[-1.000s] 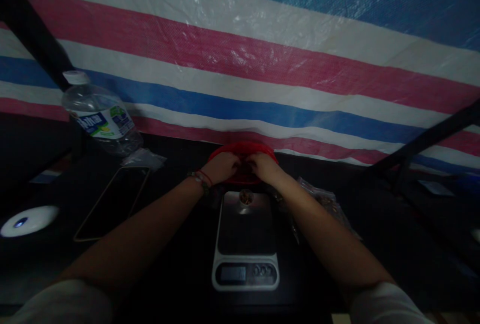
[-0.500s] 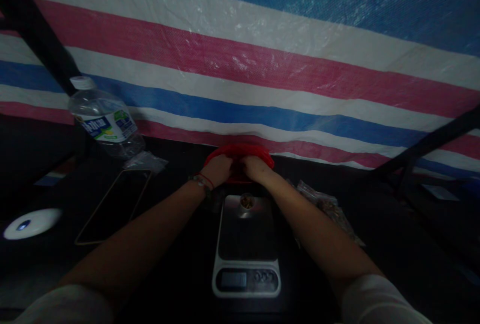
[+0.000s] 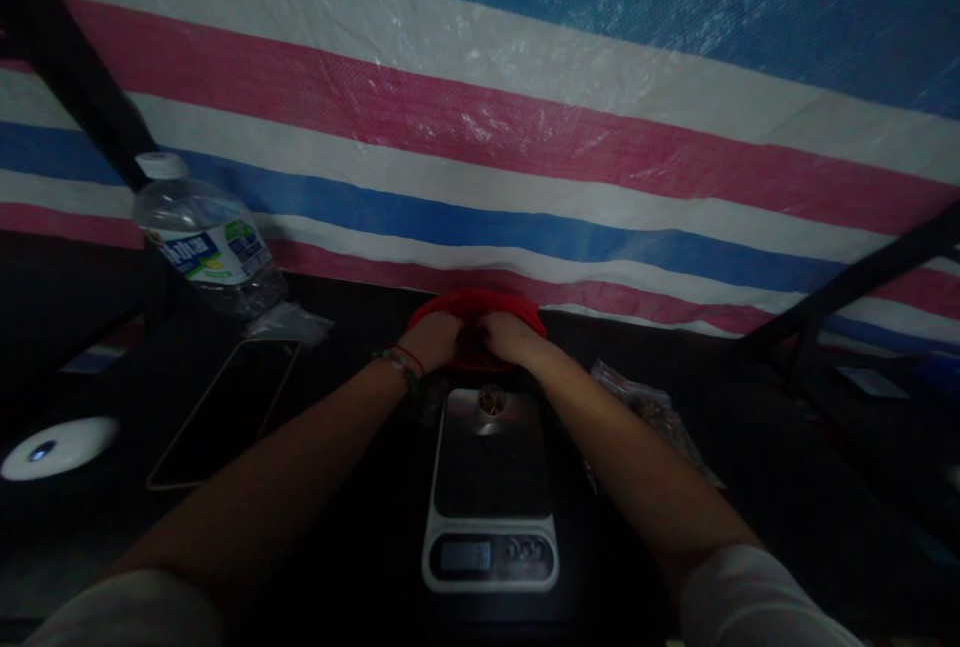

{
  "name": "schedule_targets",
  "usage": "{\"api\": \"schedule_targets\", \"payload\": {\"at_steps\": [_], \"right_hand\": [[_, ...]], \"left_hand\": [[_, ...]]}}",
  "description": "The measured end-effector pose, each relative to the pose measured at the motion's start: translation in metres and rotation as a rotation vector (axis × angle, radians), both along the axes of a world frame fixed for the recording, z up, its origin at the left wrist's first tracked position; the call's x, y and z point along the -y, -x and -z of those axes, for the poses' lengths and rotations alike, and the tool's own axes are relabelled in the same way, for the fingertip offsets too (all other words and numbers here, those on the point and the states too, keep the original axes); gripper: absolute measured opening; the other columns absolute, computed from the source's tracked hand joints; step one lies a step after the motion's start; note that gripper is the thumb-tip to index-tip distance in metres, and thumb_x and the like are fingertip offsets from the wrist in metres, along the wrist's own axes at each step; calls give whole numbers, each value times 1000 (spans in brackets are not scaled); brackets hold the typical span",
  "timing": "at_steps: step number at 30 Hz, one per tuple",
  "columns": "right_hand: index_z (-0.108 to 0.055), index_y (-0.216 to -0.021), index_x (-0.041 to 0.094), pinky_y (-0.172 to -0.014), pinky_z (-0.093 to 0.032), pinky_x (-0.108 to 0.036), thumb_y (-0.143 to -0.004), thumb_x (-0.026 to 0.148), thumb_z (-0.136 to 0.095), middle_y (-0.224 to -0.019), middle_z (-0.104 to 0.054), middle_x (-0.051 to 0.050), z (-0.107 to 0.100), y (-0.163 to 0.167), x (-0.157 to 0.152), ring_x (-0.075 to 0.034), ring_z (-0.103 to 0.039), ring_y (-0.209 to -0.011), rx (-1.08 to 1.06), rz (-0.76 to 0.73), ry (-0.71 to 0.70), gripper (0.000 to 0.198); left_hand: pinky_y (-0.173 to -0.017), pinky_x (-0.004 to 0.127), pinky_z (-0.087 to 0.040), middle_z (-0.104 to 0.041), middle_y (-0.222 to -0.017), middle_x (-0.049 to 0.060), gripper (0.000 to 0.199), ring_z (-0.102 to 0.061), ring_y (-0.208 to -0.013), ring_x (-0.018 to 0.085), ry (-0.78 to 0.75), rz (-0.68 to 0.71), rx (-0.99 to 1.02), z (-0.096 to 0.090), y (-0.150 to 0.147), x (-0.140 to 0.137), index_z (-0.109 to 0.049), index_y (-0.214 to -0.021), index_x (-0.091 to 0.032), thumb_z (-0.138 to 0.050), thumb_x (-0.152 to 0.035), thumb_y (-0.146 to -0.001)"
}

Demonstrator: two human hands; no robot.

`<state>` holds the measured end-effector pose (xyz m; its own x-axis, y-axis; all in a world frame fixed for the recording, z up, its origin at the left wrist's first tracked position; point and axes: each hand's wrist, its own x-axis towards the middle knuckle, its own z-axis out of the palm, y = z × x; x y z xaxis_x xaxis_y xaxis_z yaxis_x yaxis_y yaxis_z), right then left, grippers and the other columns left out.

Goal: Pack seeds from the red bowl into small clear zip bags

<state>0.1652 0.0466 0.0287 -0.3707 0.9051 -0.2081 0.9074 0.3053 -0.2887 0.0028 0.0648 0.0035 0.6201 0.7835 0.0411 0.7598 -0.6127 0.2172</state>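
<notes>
Beyond the scale, my left hand [image 3: 436, 335] and my right hand [image 3: 507, 332] are close together over a red plastic bag [image 3: 476, 299]. Both look closed, with knuckles up and fingers curled down into the bag's dark opening. The fingertips and whatever they hold are hidden. Between my forearms lies a white digital scale [image 3: 491, 477] with a dark plate and a lit display too dim to read. On its far edge stands a small clear cup [image 3: 491, 405] holding small brownish pieces.
At left are a large clear bottle [image 3: 210, 237], a crumpled clear bag [image 3: 289, 324], a phone [image 3: 225, 417] and a white oval device [image 3: 60, 448]. Beside my right forearm lies a zip bag [image 3: 660, 412] of brownish pieces. Striped sheeting [image 3: 480, 147] hangs behind the black table, between dark frame bars.
The red bag's rim has shifted slightly and looks smoother on the right. My hands stay over it with hardly any movement. The view has shifted very slightly.
</notes>
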Motion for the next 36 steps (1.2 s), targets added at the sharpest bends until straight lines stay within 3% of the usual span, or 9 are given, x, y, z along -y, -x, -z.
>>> {"api": "schedule_targets", "payload": {"at_steps": [4, 8, 14, 18, 26, 30, 36], "right_hand": [[-74, -101, 17, -89, -44, -23, -80, 3, -45, -110, -71, -7, -2, -7, 2, -16, -64, -99, -108, -83, -65, 38], [-73, -102, 16, -91, -43, -25, -82, 6, -47, -108, -71, -7, -4, -19, 5, -17, -63, -101, -47, -29, -178, 34], [-71, -104, 14, -81, -44, -24, -82, 18, -58, -106, -71, -11, 0, -20, 15, -19, -65, -96, 69, -15, -124, 26], [-73, -100, 13, -75, -44, -24, -83, 17, -57, -99, -73, -11, -1, -11, 17, -18, -66, -88, 72, -47, -96, 23], [-73, -102, 16, -84, -43, -25, -83, 12, -54, -103, -72, -10, -1, -15, 14, -18, -64, -95, -2, -49, -129, 27], [-69, -112, 15, -88, -43, -26, -82, 18, -61, -112, -69, -11, 1, -17, 14, -20, -63, -101, -57, -76, -135, 31], [-69, -112, 13, -87, -44, -27, -79, 18, -65, -114, -67, -13, 2, -5, 13, -21, -63, -101, -72, -144, -97, 34]], "left_hand": [[-78, 28, -48, -72, -90, 12, 27, -65, -83, 19, 27, 15, 47, -3, -2, -1, -72, -89, -13, -46, -20, -87], [-74, 27, -48, -71, -89, 11, 23, -65, -79, 18, 44, 59, 91, -7, -2, 0, -72, -87, -14, -51, -24, -86], [-78, 28, -47, -70, -89, 10, 17, -65, -85, 20, 30, 25, 49, -1, -2, 1, -70, -87, -13, -54, -19, -82], [-81, 28, -47, -70, -94, 9, 18, -64, -87, 19, 28, 52, 106, 1, -3, 3, -67, -89, -15, -50, -14, -82], [-81, 26, -48, -70, -97, 5, 23, -63, -89, 16, 88, 124, 257, -10, -4, 1, -66, -95, -17, -48, -14, -80], [-85, 29, -46, -70, -98, 9, 26, -64, -93, 19, 24, 17, 158, -10, 0, -2, -67, -96, -14, -45, -12, -82], [-78, 29, -48, -70, -98, 12, 22, -65, -86, 20, 93, -1, 103, -10, 0, 2, -66, -95, -12, -47, -19, -85]]}}
